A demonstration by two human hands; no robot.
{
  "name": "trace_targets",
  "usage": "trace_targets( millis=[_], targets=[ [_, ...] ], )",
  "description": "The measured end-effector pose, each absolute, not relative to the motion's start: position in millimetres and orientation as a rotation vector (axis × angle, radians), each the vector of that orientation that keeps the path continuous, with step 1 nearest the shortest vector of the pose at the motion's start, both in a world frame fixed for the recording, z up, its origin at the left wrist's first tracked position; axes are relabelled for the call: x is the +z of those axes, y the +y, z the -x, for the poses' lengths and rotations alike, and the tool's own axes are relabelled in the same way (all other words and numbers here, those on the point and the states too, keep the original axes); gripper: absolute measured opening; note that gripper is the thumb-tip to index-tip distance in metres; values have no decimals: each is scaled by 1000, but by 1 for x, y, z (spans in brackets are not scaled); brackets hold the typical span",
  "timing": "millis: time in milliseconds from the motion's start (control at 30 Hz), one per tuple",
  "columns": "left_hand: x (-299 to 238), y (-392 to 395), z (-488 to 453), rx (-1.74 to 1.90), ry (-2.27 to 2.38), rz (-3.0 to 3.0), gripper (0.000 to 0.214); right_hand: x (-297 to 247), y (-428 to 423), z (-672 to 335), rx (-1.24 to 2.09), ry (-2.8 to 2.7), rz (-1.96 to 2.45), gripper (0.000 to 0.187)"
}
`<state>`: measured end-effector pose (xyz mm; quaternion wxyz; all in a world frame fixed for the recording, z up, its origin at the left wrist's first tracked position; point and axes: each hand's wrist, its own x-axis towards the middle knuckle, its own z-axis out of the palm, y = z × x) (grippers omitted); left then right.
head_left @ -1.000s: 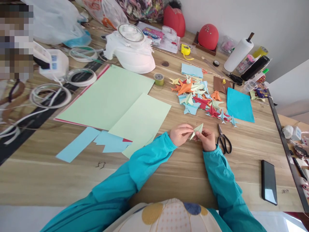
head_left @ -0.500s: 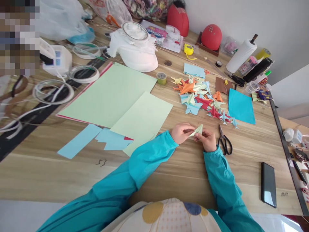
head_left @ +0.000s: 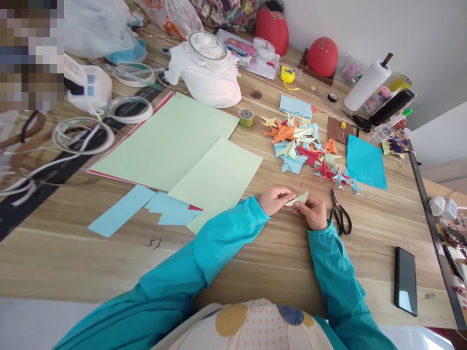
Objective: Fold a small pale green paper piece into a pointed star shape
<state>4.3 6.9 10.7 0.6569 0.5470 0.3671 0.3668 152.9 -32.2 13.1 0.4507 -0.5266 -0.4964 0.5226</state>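
Between my two hands is a small folded piece of pale green paper (head_left: 301, 198). My left hand (head_left: 274, 200) pinches its left end between thumb and fingers. At its right end, my right hand (head_left: 313, 212) is closed on the paper with the thumb on top. Part of the paper is hidden by my fingers. Just right of my right hand lie black-handled scissors (head_left: 340, 216). Beyond my hands is a heap of folded paper figures (head_left: 292, 141) in orange, red, blue and pale green.
Pale green sheets (head_left: 215, 175) and blue paper strips (head_left: 122, 210) lie to the left. A thread spool (head_left: 246, 118) stands behind them. To the right are a turquoise square (head_left: 366, 162) and a phone (head_left: 405, 281). White cable coils (head_left: 83, 136) and a white cloth bundle (head_left: 207, 80) sit farther back.
The folded paper's upright point has tipped down and lies flatter between my fingers. Both hands stay in nearly the same place. The whole view has shifted slightly.
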Motion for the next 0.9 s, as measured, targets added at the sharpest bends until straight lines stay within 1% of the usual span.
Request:
trace_targets(
  millis=[167,367,567,733,900],
  targets=[
    [15,4,-2,858,798,-1222,31,12,-32,-153,1278,-1205,1309,19],
    [8,1,-3,970,804,-1389,20,10,-32,-154,1280,-1174,1250,16],
    [3,2,-5,932,782,-1259,19,4,-32,-155,1288,-1097,1226,20],
    [6,2,-4,928,835,-1448,16,2,-32,-155,1251,-1094,1292,23],
    [8,3,-3,998,858,-1617,12,4,-31,-154,1258,-1105,1251,20]
  ],
)
